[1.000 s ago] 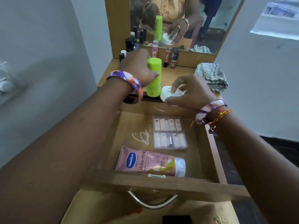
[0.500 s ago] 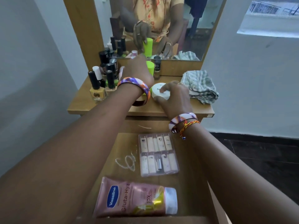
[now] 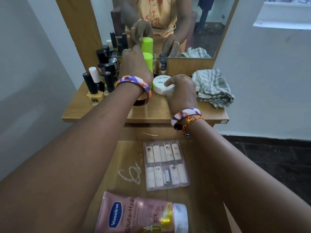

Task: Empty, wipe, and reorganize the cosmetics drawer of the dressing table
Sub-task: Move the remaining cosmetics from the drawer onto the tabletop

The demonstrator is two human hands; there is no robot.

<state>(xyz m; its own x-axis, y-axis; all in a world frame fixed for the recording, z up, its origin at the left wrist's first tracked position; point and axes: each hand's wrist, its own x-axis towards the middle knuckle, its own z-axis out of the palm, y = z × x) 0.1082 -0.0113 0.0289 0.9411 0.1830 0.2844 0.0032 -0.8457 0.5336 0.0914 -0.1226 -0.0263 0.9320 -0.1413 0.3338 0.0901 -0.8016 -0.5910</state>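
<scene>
Drawer (image 3: 198, 165): below my wrists, tube (image 3: 143, 214) crosswise.
Left hand (image 3: 134, 68): fingers around green bottle (image 3: 149, 62).
Right hand (image 3: 180, 91): fingers gripping white jar (image 3: 159, 83); nearer.

The left hand (image 3: 134, 68) is covering most of the green tube (image 3: 149, 62), so whether the fingers are closing on it cannot be told. The right hand (image 3: 180, 91) is hiding the right part of the white jar (image 3: 160, 84), cutting its lid print off after "NAIL". The pink lotion tube (image 3: 141, 214) is running off the bottom edge of the frame. Labels on the nail polish bottles (image 3: 101, 78) at centre left are showing too small to read.
</scene>
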